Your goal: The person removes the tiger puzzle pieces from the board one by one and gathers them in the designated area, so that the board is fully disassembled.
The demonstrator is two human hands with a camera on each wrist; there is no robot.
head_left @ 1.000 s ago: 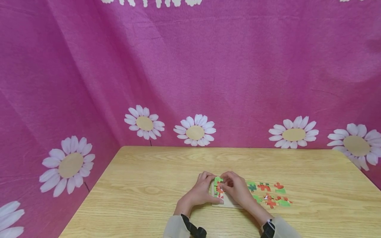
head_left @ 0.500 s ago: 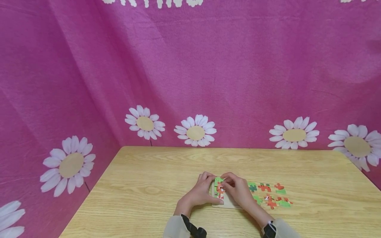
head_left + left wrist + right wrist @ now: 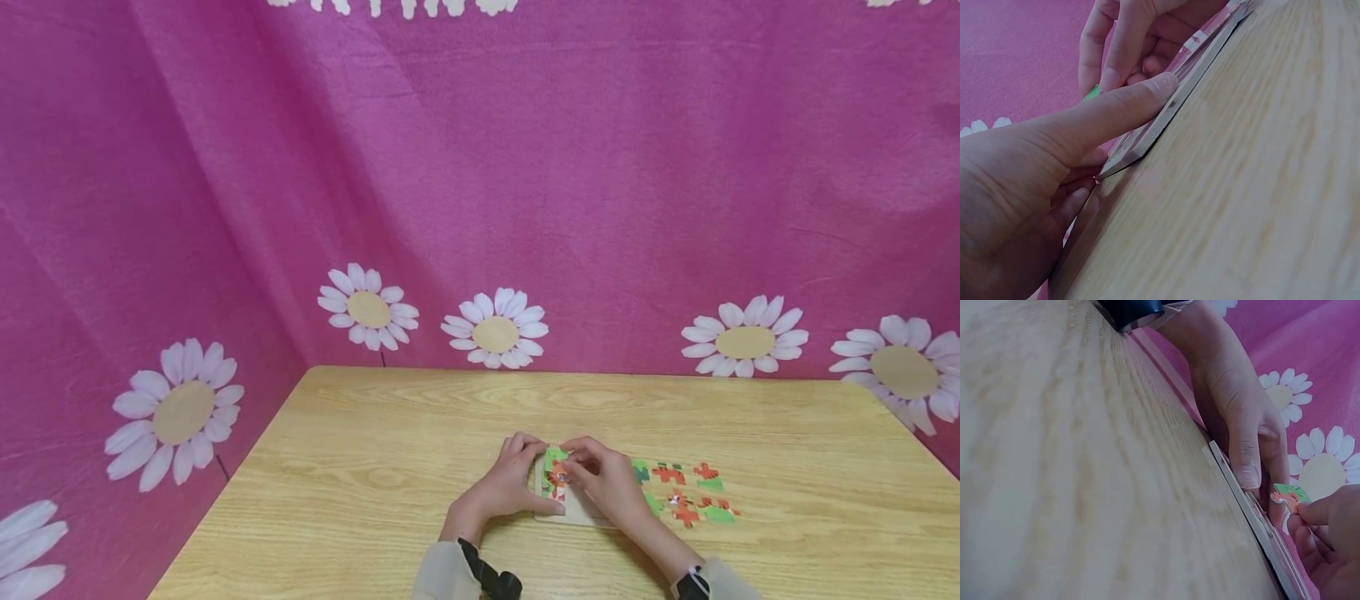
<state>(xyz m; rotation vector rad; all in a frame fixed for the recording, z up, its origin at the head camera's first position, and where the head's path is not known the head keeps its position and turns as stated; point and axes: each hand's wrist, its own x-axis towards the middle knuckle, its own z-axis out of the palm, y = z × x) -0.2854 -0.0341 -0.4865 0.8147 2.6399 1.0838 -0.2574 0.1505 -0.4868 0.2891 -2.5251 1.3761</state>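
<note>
A shallow puzzle board (image 3: pixel 588 515) with a pale base lies on the table. My left hand (image 3: pixel 504 485) grips its left end, thumb on the near edge and fingers at the far side. A green and orange jigsaw piece (image 3: pixel 1291 496) is pinched between the thumb and finger of my right hand (image 3: pixel 613 487); in the right wrist view it is tilted up over the board. Red, white and green puzzle pieces (image 3: pixel 553 492) show inside the board's left end, beside my left thumb. My right hand hides part of the board's middle.
Right of the board lie several loose jigsaw pieces (image 3: pixel 669 474) in two rough rows, orange and green. The wooden table (image 3: pixel 390 467) runs back to a pink curtain (image 3: pixel 600 208) with white daisies.
My right hand has shifted slightly right, its fingers a little less curled over the board's left end. The left hand stays on the board. The whole head view drifts slightly.
</note>
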